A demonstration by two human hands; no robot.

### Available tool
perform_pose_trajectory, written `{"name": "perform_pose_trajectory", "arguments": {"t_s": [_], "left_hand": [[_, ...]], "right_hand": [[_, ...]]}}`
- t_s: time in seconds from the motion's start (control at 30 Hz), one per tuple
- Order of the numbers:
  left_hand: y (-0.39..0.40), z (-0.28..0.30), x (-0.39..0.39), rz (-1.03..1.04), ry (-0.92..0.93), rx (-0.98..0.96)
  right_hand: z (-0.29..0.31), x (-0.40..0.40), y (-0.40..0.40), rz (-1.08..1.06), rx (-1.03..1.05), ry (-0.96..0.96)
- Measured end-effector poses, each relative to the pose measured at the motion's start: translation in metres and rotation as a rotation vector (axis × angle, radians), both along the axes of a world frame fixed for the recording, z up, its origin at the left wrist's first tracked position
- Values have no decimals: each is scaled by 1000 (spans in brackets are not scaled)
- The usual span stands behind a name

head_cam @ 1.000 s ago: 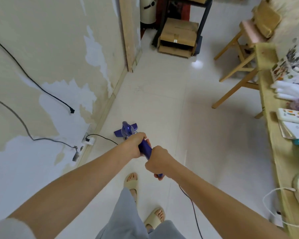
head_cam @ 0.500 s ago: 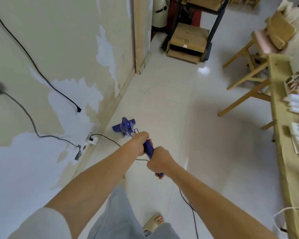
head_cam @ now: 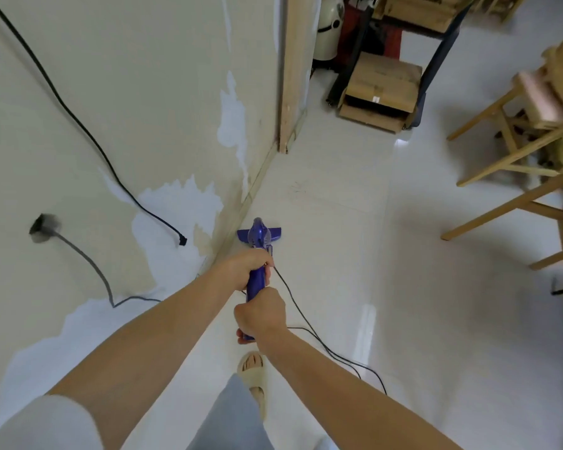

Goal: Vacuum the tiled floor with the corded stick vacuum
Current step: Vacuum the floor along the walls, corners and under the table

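Observation:
A purple stick vacuum (head_cam: 258, 237) stands on the glossy white tiled floor (head_cam: 332, 241), its head close to the skirting of the left wall. My left hand (head_cam: 246, 269) grips the handle higher up the stick. Behind it, my right hand (head_cam: 260, 316) holds the handle's end. The vacuum's black cord (head_cam: 301, 315) runs from the handle down to the floor and trails off to the lower right.
The patchy left wall (head_cam: 143, 108) carries loose black cables (head_cam: 78, 115). A wooden door frame (head_cam: 293, 76) stands ahead. Cardboard boxes (head_cam: 382, 89) sit under a black rack. Wooden stools (head_cam: 514, 131) and a table edge line the right. My sandalled foot (head_cam: 252, 368) is below.
The vacuum head has moved forward along the wall and now points straight ahead. I have stepped forward, and the wall plug and extension cord have dropped out of sight behind my left arm.

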State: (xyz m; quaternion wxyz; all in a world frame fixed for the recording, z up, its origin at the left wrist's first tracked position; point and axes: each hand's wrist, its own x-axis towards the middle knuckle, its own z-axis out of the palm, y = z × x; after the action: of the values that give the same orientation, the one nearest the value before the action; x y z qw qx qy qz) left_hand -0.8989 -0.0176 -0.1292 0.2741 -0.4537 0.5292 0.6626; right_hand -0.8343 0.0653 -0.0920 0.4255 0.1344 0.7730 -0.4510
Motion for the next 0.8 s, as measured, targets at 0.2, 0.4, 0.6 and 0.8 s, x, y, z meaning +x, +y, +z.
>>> {"name": "perform_pose_trajectory", "arguments": {"t_s": [0.2,0.4,0.6,0.8], "left_hand": [[-56,-21,-30,-104,0,-26],[-72,-40,-66,-83,34,8],[-44,-42,-104,-35,53,93],[0,-20,-118,-103,67,160]], "right_hand": [[-17,-18,-61,-80,-5,-4],[-36,-58,-74,-28,89,43],[-32,-101,-39,48,199,84],[16,-117,6,59,226,68]]}}
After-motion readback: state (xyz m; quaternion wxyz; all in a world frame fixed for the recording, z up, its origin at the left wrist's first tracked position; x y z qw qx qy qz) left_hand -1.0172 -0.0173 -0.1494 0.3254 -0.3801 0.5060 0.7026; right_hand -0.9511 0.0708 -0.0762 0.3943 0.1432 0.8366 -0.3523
